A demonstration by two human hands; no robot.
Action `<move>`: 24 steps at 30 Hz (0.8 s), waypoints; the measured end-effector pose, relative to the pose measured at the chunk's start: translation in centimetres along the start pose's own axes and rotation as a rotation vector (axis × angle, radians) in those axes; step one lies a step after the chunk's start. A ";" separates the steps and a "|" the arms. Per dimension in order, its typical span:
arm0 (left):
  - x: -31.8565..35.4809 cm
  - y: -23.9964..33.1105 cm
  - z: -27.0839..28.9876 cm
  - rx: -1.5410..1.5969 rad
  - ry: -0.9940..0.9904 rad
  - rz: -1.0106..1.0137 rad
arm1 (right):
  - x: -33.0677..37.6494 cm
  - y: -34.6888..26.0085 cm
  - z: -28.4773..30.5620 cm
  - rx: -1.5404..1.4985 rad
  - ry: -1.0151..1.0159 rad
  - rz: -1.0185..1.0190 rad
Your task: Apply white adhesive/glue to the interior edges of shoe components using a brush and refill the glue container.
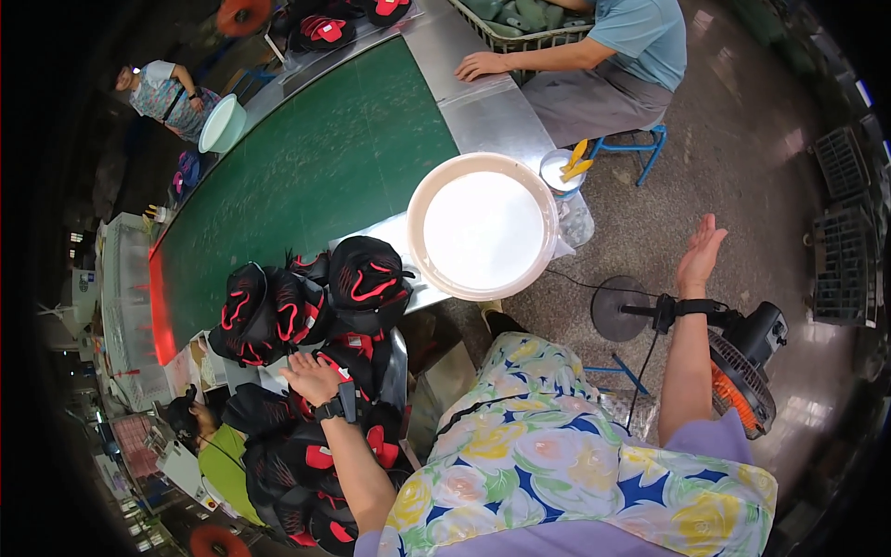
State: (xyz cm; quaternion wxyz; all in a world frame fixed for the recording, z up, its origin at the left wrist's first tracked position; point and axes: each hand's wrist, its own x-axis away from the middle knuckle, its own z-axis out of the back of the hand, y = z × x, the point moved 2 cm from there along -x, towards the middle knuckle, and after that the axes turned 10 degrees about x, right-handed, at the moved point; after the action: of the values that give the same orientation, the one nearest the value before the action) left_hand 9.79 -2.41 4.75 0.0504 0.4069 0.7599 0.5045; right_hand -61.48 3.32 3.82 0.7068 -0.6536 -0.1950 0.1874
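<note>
My left hand (311, 379), palm turned up and fingers apart, is over a heap of black shoe uppers (369, 283) with red trim. It appears to hold nothing; whether it touches the uppers below I cannot tell. Out to the right, my right hand (701, 257) is raised with its fingers stretched out and nothing in it. A large beige basin (417, 227) with a bright white inside stands at the table end, between my two hands. Beside it is a small white pot (555, 174) with yellow-handled tools (576, 163) in it.
A green conveyor belt (306, 158) runs along the metal table (492, 116). A standing fan (742, 367) is close by my right forearm. Across the table corner a person in blue (640, 46) sits on a stool (640, 148). Another person (174, 97) stands near a pale green basin (223, 123).
</note>
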 end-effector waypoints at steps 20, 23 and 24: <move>1.5 -3.1 -4.2 -0.081 -0.033 -0.040 | -4.2 -5.6 -1.6 -0.011 -0.022 0.139; 2.2 -3.0 -3.2 -0.093 0.004 -0.044 | -5.4 -6.0 -0.8 -0.024 -0.033 0.151; 2.2 -2.9 -3.1 -0.100 0.026 -0.049 | -6.0 -5.9 -0.7 -0.027 -0.043 0.152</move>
State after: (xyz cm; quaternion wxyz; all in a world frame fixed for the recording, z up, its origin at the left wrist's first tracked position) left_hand 5.17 -3.63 4.68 0.0733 0.3787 0.7440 0.5456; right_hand -66.25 -0.83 9.47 0.6774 -0.6717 -0.1624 0.2520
